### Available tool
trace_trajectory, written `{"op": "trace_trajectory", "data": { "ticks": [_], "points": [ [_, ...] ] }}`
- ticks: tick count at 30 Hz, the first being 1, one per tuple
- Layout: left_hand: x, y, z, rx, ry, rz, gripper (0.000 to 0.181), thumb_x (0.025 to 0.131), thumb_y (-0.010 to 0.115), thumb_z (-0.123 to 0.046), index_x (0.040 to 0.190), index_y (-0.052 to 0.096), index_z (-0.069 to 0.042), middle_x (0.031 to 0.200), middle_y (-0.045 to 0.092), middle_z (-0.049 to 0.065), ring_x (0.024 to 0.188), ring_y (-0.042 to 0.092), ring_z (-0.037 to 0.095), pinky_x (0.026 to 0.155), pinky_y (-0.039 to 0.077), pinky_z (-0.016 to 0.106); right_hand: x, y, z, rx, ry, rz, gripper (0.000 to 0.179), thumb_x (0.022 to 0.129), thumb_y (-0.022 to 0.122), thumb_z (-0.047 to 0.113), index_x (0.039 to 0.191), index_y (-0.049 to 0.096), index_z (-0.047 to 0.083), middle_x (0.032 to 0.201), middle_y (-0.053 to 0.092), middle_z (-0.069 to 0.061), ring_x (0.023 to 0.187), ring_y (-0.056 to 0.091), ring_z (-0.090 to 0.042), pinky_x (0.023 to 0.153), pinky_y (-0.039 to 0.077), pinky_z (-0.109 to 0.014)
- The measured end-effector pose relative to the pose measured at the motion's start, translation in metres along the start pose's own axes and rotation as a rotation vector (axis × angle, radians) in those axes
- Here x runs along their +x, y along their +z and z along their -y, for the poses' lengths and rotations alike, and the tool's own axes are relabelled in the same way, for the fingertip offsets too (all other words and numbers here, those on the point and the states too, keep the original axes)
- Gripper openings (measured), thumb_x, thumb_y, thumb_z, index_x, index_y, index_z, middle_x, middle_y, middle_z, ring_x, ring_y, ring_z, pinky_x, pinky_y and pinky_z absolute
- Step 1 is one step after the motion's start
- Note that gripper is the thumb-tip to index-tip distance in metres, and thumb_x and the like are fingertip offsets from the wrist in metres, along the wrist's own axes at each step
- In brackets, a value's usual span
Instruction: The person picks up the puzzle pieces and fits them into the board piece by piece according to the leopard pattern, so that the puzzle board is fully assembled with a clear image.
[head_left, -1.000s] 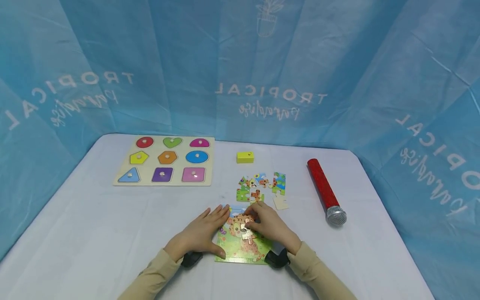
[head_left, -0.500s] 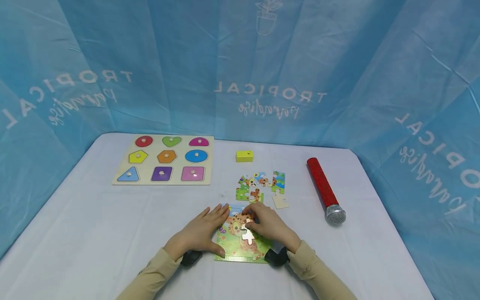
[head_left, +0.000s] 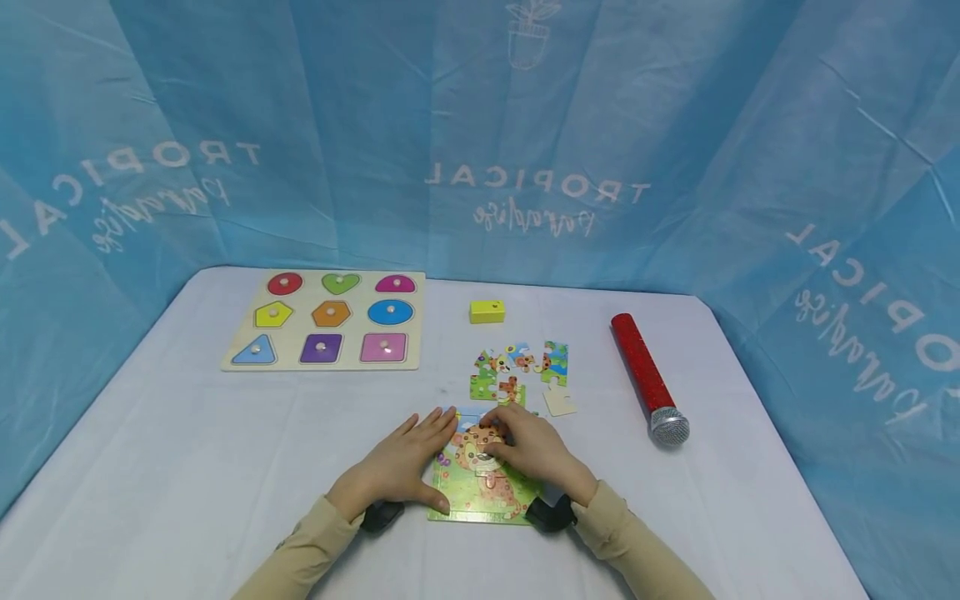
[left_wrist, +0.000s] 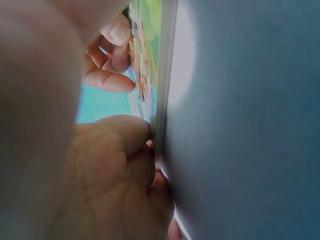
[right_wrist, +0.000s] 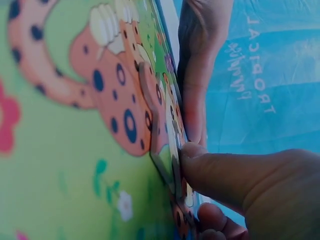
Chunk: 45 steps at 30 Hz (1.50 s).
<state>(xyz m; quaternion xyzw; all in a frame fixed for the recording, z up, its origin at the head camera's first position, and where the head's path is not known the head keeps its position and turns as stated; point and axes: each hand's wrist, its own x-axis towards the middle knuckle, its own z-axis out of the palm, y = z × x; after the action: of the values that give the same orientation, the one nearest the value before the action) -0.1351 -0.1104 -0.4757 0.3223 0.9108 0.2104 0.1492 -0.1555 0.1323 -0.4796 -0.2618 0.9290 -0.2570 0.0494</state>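
A square jigsaw board (head_left: 472, 502) with a spotted leopard on green grass lies flat at the near middle of the table. My left hand (head_left: 405, 464) rests along its left edge, fingers spread and thumb on the lower left corner. With thumb and fingertips my right hand (head_left: 534, 446) pinches a jigsaw piece (head_left: 491, 468) over the middle of the leopard. In the right wrist view, the thumb (right_wrist: 215, 170) is at the edge of that jigsaw piece (right_wrist: 158, 120), which stands slightly proud of the board. The right fingertips (left_wrist: 120, 82) also show in the left wrist view.
Several loose jigsaw pieces (head_left: 483, 387) lie just behind the board, one piece (head_left: 558, 401) blank side up. Farther back are a yellow block (head_left: 487, 312) and a knobbed shape board (head_left: 352, 333) at left. A red microphone (head_left: 640, 362) lies at right.
The jigsaw piece under my right hand has shifted slightly, and its bright glare is gone, so its picture shows. My left hand stays on the board's edge.
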Motion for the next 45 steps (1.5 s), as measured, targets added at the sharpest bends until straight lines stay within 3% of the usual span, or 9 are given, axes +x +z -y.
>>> {"op": "trace_trajectory", "data": {
  "ticks": [6,10,14,16,22,23,27,38,45],
  "points": [
    [-0.001,-0.001,0.001,0.007,0.000,-0.011,0.118,0.065,0.079,-0.059,0.152,0.025,0.001,0.161,0.018,0.017,0.150,0.016,0.036,0.120,0.015,0.057,0.006,-0.001,-0.001,0.006,-0.035,0.017,0.030,0.088,0.071,0.029,0.115,0.064,0.017,0.098,0.062,0.005,0.078,0.053,-0.005,0.066,0.046,-0.022],
    [-0.002,-0.002,0.000,0.000,-0.001,-0.015,0.119,0.064,0.080,-0.058,0.151,0.025,0.002,0.161,0.018,0.018,0.150,0.016,0.037,0.120,0.015,0.058,0.017,-0.009,-0.010,0.165,-0.016,0.092,0.024,0.091,0.069,0.025,0.112,0.065,0.014,0.082,0.061,0.004,0.065,0.051,-0.005,0.059,0.044,-0.021],
    [-0.002,-0.002,-0.002,0.003,0.000,-0.013,0.119,0.064,0.080,-0.058,0.151,0.025,0.003,0.161,0.019,0.017,0.149,0.017,0.036,0.120,0.015,0.057,0.034,-0.021,-0.028,0.295,0.076,0.057,0.022,0.094,0.064,0.021,0.113,0.066,0.011,0.078,0.059,0.000,0.058,0.049,-0.008,0.054,0.041,-0.023],
    [-0.001,-0.001,-0.003,0.008,0.005,-0.010,0.120,0.063,0.080,-0.058,0.151,0.025,0.002,0.161,0.019,0.017,0.149,0.017,0.036,0.120,0.016,0.057,0.044,-0.027,-0.036,0.288,0.125,0.005,0.023,0.095,0.062,0.020,0.115,0.066,0.009,0.079,0.060,-0.002,0.059,0.049,-0.010,0.062,0.047,-0.028],
    [0.000,0.003,-0.004,-0.004,0.008,0.003,0.120,0.063,0.080,-0.058,0.152,0.024,0.000,0.161,0.018,0.015,0.150,0.017,0.034,0.121,0.015,0.056,0.068,-0.033,-0.046,0.184,0.260,-0.073,0.031,0.094,0.063,0.026,0.120,0.064,0.008,0.083,0.065,-0.006,0.061,0.054,-0.014,0.065,0.048,-0.033],
    [-0.001,0.003,-0.003,-0.006,0.006,0.003,0.120,0.063,0.080,-0.058,0.152,0.024,0.000,0.162,0.018,0.015,0.150,0.017,0.034,0.121,0.015,0.056,0.071,-0.032,-0.045,0.166,0.274,-0.076,0.033,0.094,0.064,0.027,0.120,0.063,0.008,0.082,0.065,-0.006,0.060,0.054,-0.015,0.056,0.042,-0.030],
    [-0.004,0.002,-0.003,-0.020,0.009,-0.009,0.120,0.063,0.080,-0.058,0.152,0.024,0.001,0.161,0.018,0.016,0.149,0.017,0.036,0.120,0.015,0.058,0.082,-0.029,-0.040,0.098,0.295,-0.086,0.037,0.091,0.068,0.027,0.121,0.062,0.006,0.081,0.061,-0.007,0.060,0.051,-0.016,0.054,0.040,-0.030],
    [-0.002,0.000,0.000,-0.016,-0.008,-0.006,0.120,0.063,0.080,-0.057,0.152,0.023,0.000,0.162,0.016,0.015,0.150,0.015,0.034,0.121,0.012,0.056,0.081,-0.032,-0.043,0.173,0.337,-0.062,0.034,0.090,0.069,0.018,0.118,0.056,0.003,0.087,0.053,-0.009,0.067,0.044,-0.019,0.061,0.038,-0.032],
    [-0.002,0.000,0.000,-0.027,-0.002,-0.008,0.120,0.063,0.081,-0.057,0.152,0.024,0.001,0.162,0.017,0.015,0.150,0.015,0.034,0.121,0.012,0.056,0.073,-0.036,-0.048,0.355,0.293,-0.192,0.013,0.092,0.064,0.012,0.102,0.056,0.006,0.092,0.059,-0.013,0.071,0.052,-0.020,0.060,0.043,-0.032]
  ]
}}
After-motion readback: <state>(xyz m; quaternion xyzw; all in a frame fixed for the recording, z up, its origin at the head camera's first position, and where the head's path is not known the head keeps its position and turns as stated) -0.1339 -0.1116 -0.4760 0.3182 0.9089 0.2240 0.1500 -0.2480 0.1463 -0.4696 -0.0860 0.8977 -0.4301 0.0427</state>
